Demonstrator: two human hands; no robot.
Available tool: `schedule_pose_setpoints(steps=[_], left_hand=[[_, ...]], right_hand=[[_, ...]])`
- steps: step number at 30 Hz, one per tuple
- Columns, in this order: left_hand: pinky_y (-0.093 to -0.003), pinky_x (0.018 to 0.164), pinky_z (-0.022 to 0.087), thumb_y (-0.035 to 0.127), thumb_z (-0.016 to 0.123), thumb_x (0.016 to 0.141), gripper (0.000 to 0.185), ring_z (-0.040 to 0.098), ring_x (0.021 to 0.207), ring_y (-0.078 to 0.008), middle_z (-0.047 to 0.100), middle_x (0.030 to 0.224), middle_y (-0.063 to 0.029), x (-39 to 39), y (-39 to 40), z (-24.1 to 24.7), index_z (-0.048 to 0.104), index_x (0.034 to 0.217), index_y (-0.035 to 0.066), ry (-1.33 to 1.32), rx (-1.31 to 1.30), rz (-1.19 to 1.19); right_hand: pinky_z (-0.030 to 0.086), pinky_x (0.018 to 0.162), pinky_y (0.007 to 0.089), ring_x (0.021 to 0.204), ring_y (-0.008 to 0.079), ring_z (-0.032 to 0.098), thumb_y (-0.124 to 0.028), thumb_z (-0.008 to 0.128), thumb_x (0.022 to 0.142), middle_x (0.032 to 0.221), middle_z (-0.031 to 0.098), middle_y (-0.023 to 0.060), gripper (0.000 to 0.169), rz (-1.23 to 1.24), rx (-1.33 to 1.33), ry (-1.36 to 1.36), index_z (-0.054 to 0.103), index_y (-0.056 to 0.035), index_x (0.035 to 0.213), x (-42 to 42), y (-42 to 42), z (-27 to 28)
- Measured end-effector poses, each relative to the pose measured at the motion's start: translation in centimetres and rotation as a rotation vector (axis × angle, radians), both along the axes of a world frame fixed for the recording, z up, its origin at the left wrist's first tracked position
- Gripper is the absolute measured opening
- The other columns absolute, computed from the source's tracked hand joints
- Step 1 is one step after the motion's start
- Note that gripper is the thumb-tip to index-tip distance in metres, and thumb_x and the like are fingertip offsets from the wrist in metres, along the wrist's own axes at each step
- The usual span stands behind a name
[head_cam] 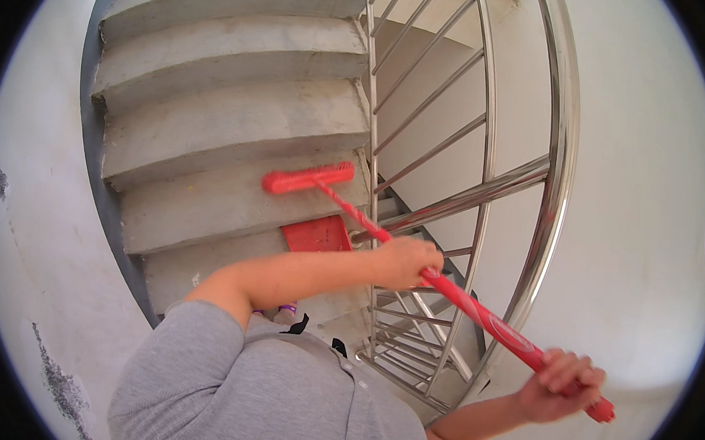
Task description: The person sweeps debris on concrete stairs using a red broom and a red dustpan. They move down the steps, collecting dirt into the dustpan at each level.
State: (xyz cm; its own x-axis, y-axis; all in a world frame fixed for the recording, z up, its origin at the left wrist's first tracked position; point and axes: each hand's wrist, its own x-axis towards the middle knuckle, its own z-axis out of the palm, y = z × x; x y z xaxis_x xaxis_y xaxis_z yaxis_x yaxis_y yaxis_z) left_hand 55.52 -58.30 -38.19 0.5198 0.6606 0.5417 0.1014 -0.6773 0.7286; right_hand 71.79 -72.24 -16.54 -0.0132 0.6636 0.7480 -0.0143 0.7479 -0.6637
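A red broom (473,307) slants across the view from upper left to lower right. My left hand (407,263) grips the middle of its handle, at the end of the arm that reaches in from the left side of the body. Near the handle's end, at lower right, my right hand (562,386) is closed around it. The broom head (308,179) lies over a concrete stair tread (210,203), close to its railing side. A red dustpan (319,235) rests one step below, partly hidden behind the forearm.
Concrete steps (235,64) rise towards the top of the view. A stainless steel railing (561,171) runs along their right side, with a lower flight seen through its bars. A white wall (39,144) with peeling patches borders the left. Feet in sandals (286,312) stand below the dustpan.
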Motion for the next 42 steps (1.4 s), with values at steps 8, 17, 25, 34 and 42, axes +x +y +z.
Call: schedule_pose_setpoints(steps=[8, 17, 25, 34, 42], left_hand=[[-0.0399, 0.065, 0.044, 0.008, 0.066, 0.067, 0.018, 0.057, 0.077, -0.0311, 0.057, 0.077, -0.0107, -0.5, 4.2, -7.6, 0.054, 0.08, 0.006, 0.1, -0.071, -0.009], [-0.04, 0.064, 0.043, 0.005, 0.06, 0.069, 0.019, 0.058, 0.075, -0.0309, 0.059, 0.078, -0.0091, 0.8, -2.2, -1.7, 0.055, 0.087, 0.008, 0.058, -0.172, -0.218], [-0.0392, 0.064, 0.04, 0.01, 0.059, 0.071, 0.017, 0.057, 0.079, -0.0246, 0.058, 0.08, -0.0026, 0.5, -6.5, 1.1, 0.054, 0.086, 0.014, 0.094, -0.071, -0.184], [-0.0391, 0.063, 0.041, 0.009, 0.063, 0.069, 0.018, 0.058, 0.074, -0.0264, 0.057, 0.073, -0.0043, -2.0, -4.7, -2.8, 0.055, 0.084, 0.014, 0.039, -0.087, 0.078], [-0.0394, 0.06, 0.043, 0.015, 0.062, 0.074, 0.015, 0.057, 0.07, -0.0278, 0.056, 0.076, -0.006, -3.9, -10.4, 1.2, 0.054, 0.087, 0.012, 0.047, -0.072, 0.021]], right_hand=[[0.049, 0.077, 0.0436, 0.058, 0.0182, 0.052, -0.034, 0.037, 0.095, 0.062, 0.046, 0.0048, 0.032, -0.3, -0.174, -0.074, 0.046, -0.0062, 0.083, -3.6, 0.4, -7.5], [0.049, 0.061, 0.0339, 0.046, 0.0124, 0.045, -0.035, 0.033, 0.096, 0.054, 0.042, 0.0024, 0.036, -0.261, -0.005, -0.119, 0.049, -0.0052, 0.086, -1.7, -2.8, -1.3], [0.043, 0.057, 0.0365, 0.052, 0.0194, 0.046, -0.044, 0.03, 0.094, 0.063, 0.047, 0.0072, 0.049, 0.205, 0.088, -0.095, 0.051, -0.0024, 0.112, 1.3, -4.2, 2.0], [0.044, 0.058, 0.0288, 0.044, 0.0103, 0.039, -0.027, 0.034, 0.096, 0.055, 0.04, 0.0011, 0.028, -0.114, -0.063, -0.038, 0.049, -0.0053, 0.086, -1.2, -2.3, -2.4], [0.045, 0.054, 0.0368, 0.047, 0.0189, 0.045, -0.045, 0.03, 0.094, 0.059, 0.049, 0.0075, 0.052, 0.532, 0.044, -0.113, 0.052, -0.0017, 0.111, 0.4, -1.7, 2.9]])
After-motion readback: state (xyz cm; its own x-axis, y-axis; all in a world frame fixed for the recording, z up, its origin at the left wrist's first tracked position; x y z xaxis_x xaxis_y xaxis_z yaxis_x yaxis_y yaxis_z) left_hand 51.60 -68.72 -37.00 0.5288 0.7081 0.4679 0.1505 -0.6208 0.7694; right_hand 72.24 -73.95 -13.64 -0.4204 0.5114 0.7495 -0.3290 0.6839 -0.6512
